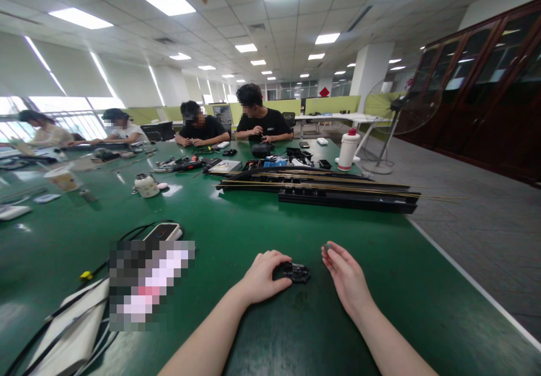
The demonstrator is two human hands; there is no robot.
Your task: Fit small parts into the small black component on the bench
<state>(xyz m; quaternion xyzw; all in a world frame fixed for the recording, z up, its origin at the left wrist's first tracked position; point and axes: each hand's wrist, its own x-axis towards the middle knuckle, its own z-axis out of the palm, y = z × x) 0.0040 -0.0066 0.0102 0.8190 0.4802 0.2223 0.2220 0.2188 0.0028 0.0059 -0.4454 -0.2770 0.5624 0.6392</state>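
Note:
My left hand (264,277) rests on the green table (236,218) with its fingers curled around a small black mechanical part (296,273), holding it against the surface. My right hand (344,274) is just to the right of that part. Its thumb and fingertips pinch a tiny grey piece (327,247), held a little above and to the right of the black part. Both forearms reach in from the bottom edge.
Long black trays with thin brass rods (321,190) lie across the table ahead. A white bottle with a red cap (348,149) stands at the far right. A phone (163,232) and cables (63,319) lie at left. Several people sit working at the far end.

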